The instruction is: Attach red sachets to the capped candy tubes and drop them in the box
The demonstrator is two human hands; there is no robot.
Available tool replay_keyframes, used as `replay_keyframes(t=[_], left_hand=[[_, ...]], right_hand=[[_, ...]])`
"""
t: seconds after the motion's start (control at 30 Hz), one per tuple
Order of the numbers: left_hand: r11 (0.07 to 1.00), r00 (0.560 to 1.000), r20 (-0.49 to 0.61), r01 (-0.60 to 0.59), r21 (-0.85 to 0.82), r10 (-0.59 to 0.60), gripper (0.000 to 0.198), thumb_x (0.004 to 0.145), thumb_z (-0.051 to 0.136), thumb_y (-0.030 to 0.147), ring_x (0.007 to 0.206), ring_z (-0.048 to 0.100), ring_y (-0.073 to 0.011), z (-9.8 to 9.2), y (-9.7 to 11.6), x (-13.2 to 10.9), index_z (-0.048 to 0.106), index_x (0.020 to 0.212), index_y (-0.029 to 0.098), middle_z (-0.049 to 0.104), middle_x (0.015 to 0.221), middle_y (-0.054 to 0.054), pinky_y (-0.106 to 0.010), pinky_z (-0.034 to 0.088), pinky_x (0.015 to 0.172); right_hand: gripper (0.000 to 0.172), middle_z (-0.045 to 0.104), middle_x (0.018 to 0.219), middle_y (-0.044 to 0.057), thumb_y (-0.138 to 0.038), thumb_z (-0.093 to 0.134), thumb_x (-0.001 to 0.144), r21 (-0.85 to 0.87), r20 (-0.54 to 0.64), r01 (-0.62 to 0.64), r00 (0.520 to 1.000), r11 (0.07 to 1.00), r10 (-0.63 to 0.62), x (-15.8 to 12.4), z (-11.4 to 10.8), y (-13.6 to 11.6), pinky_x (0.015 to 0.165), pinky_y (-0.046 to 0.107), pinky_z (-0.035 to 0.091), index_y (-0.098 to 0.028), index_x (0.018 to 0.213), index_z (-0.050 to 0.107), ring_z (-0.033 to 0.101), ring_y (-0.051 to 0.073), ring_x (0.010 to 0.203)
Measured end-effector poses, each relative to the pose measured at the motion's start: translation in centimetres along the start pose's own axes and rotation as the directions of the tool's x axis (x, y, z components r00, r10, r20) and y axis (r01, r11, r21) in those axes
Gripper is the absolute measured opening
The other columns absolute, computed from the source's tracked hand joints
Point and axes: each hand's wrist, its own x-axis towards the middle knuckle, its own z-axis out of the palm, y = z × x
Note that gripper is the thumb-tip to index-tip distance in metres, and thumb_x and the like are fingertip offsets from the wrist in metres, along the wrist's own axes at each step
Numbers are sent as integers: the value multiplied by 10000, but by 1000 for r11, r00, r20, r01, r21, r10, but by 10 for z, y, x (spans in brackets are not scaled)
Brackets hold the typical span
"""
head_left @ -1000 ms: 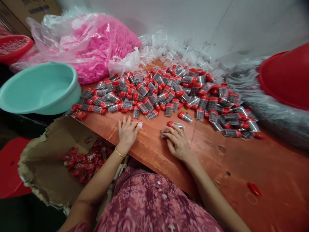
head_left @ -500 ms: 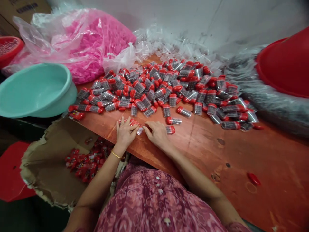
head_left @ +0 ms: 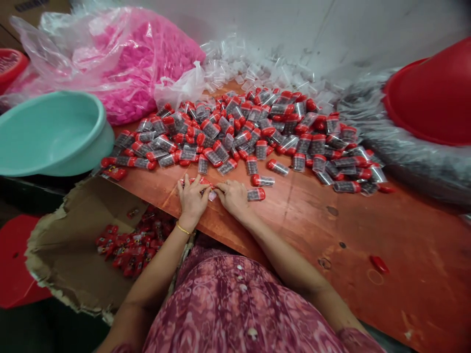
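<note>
Near the front edge of the table, both hands meet over a glossy red printed piece that looks like labels, mostly covered by my left hand. That hand's thumb and index finger are pinched at a small whitish bit, while its other fingers rest spread over the red piece. From the other side, my right hand has its thumb and fingertips closed together at the same spot; what exactly they grip is too small to make out. Beside the right hand lie a clear tube with a red cap and another capped tube.
A heap of red-capped tubes covers the table's back, with loose clear pieces behind. Left are a turquoise basin, a bag of pink pieces and a cardboard box. A red tub stands right.
Both hands stay at the same spot, and their fingertips have drawn slightly closer together over the whitish bit. The whole view has shifted a little.
</note>
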Motion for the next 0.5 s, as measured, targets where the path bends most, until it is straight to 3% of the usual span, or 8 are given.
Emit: replay_keyframes(t=[0.17,0.33,0.5], left_hand=[[999,996,-76,37,-27,-39,402,853,460,390,1334,325,-336,3,-6,-3,612,1144,159,528,1320,-160,-589,209,1062],[999,998,-40,51,0,-51,393,866,427,366,1320,351,-331,3,-9,-4,615,1139,154,526,1324,-157,-567,230,1063],[999,998,-58,36,-28,-38,393,865,420,390,1315,356,-342,4,-10,-3,617,1129,174,542,1307,-155,-597,218,1052]], right_hand=[[269,653,950,97,-308,417,922,10,-25,-7,1000,1000,7,8,2,1,707,329,303,-192,930,660,558,222,884],[308,613,1113,95,-425,462,894,58,-74,53,996,997,-48,6,2,1,751,337,305,-202,1034,622,536,231,957],[250,671,971,58,-375,470,904,73,-15,24,1000,997,-23,7,-3,2,764,334,305,-220,951,659,558,208,907]])
